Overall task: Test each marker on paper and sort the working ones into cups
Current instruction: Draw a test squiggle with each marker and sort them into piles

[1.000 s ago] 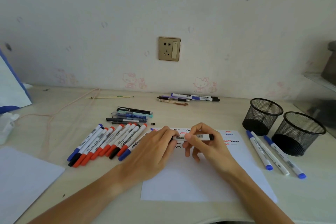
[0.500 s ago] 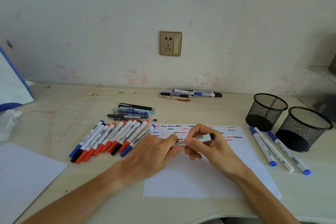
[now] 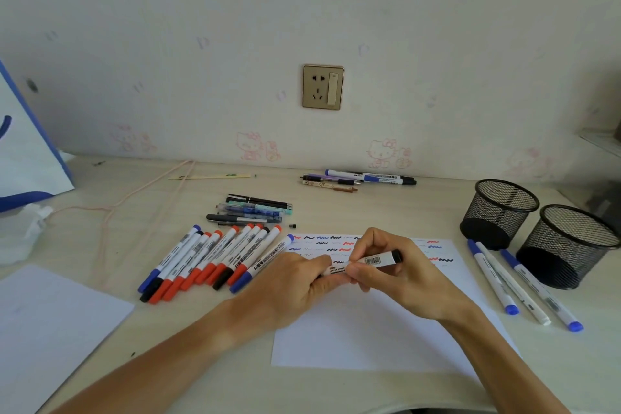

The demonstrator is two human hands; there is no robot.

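Both hands grasp one white whiteboard marker with a black end (image 3: pixel 366 262) above the squiggle-marked white paper sheet (image 3: pixel 369 329): left hand (image 3: pixel 295 282) on one end, right hand (image 3: pixel 386 270) pinching the barrel. Pull the cap straight off, steadily. Two black mesh cups (image 3: pixel 500 212) stand right on the pale wooden desk (image 3: pixel 134 212), beneath a brass-coloured wall socket (image 3: pixel 323 87).

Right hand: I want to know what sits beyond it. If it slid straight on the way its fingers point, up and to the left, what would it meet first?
The right hand would most likely meet the left hand first, since both grip the same black-ended marker.
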